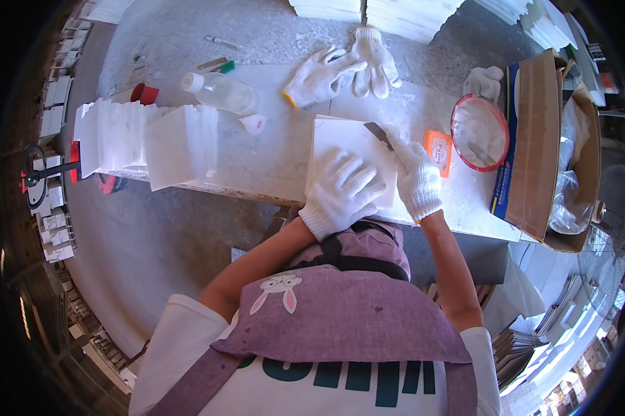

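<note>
A square white tile lies at the table's near edge in front of me, perhaps on top of others like it. My left hand, in a white knit glove, rests flat on its near part with fingers stretched out. My right hand, gloved the same way, is closed around a scraper at the tile's right side. The scraper's dark, flat blade points to the far left over the tile's far right corner; its handle is hidden in the glove.
Right of the tile are an orange box, a red-rimmed bowl of white paste and a cardboard box. Spare gloves lie beyond. To the left stand a clear bottle, a red cup and stacked white tiles.
</note>
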`<state>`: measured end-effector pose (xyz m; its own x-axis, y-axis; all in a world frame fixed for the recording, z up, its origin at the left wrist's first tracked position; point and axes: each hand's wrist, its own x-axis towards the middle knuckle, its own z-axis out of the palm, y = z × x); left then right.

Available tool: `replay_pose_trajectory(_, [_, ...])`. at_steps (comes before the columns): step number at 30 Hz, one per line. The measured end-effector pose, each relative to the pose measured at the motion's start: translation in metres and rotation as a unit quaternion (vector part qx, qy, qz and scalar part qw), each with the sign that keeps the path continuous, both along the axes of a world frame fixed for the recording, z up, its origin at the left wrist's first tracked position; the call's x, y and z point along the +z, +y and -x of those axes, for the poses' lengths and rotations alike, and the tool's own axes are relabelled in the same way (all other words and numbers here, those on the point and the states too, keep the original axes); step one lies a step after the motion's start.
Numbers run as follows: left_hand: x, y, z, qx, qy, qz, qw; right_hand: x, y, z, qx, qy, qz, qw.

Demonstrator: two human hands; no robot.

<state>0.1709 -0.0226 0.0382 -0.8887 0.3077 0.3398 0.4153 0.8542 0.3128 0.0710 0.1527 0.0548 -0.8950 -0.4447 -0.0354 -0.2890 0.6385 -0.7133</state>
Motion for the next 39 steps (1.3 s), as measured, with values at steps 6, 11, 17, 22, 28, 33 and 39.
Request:
replay_pose_trajectory(6, [-0.001, 0.000, -0.001, 0.000, -0.007, -0.013, 1.000, -0.002, -0.005, 0.004, -0.049, 0.027, -0.026, 0.998])
replay_pose_trajectory(11, [-0.001, 0.001, 0.000, 0.001, -0.007, -0.002, 1.000, -0.002, -0.003, 0.002, -0.036, 0.014, 0.019, 0.999])
replay_pose_trajectory(17, [-0.001, 0.001, 0.000, 0.005, -0.005, -0.002, 1.000, 0.004, -0.001, -0.005, -0.022, -0.015, 0.024, 0.999])
replay_pose_trajectory(22, [-0.009, -0.002, -0.004, -0.009, -0.043, 0.028, 0.999, 0.008, -0.001, -0.010, -0.024, -0.015, -0.040, 0.999])
replay_pose_trajectory(28, [0.000, 0.000, -0.003, 0.000, -0.026, 0.011, 1.000, 0.008, 0.021, -0.024, -0.150, -0.189, 0.166, 0.956])
replay_pose_trajectory(33, [-0.001, -0.005, -0.001, -0.015, -0.043, -0.030, 0.999, 0.027, 0.015, -0.036, -0.249, -0.229, 0.229, 0.913])
replay_pose_trajectory(39, [0.007, 0.008, 0.018, 0.053, -0.047, 0.036, 0.997, 0.021, 0.016, -0.050, -0.342, -0.262, 0.349, 0.832])
